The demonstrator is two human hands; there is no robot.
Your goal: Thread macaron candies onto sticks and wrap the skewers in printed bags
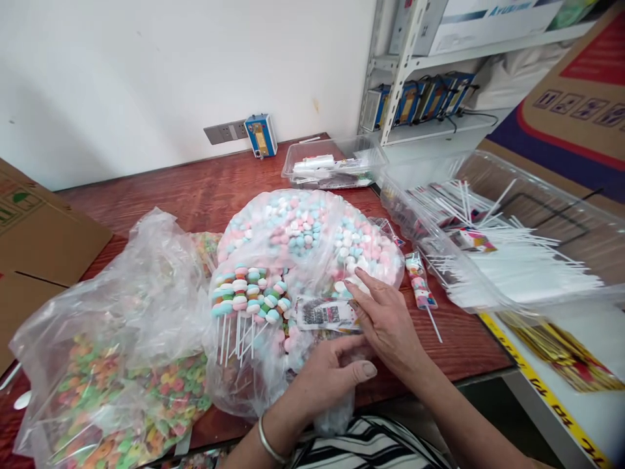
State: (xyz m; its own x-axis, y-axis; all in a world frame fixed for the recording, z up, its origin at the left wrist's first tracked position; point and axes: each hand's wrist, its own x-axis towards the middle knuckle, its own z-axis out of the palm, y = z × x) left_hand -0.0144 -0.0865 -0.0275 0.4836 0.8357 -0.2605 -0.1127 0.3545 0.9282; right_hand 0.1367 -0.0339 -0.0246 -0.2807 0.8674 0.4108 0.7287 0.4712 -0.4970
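My right hand [388,322] pinches the end of a small printed wrapper sleeve [325,314] that lies on a big clear bag of pastel candy discs [312,234]. My left hand [327,381], a bangle on its wrist, curls closed on the bag's plastic at the near edge, just under the wrapper. Several candy skewers on white sticks [247,303] rest on the bag to the left of the wrapper. One wrapped skewer [420,286] lies on the red wooden table [195,189] right of my right hand.
A clear bag of orange and green candy rings [112,397] fills the left front. At the right, a clear tray holds white sticks [527,260]. Behind are a clear box [334,166], a wall socket [224,132], a blue device [261,135], metal shelving [405,65] and cardboard boxes [34,228].
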